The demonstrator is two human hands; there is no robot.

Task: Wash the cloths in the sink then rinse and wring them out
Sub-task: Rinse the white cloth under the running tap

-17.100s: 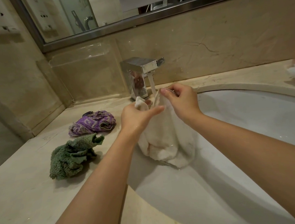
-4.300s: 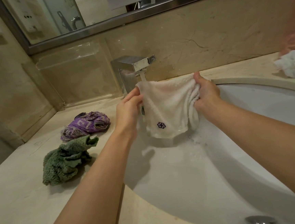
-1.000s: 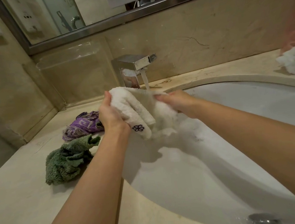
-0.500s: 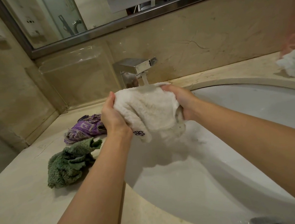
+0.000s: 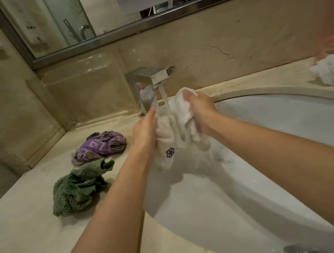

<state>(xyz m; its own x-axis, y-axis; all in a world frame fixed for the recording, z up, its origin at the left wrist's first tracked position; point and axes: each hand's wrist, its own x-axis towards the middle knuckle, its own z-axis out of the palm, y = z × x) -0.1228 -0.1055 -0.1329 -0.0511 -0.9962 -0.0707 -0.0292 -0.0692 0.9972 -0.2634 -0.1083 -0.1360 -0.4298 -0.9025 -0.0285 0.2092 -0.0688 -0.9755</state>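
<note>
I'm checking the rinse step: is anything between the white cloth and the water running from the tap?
Nothing visible is in the way. The left hand and the right hand hold the white cloth bunched directly under the tap, and the stream lands on the cloth between them, over the sink.

My one camera sits on my head, close over the counter (image 5: 20, 240), looking forward and down along both my forearms into the sink (image 5: 220, 212), with the tap (image 5: 151, 77) and mirror (image 5: 92, 22) far ahead and slightly left.
</note>
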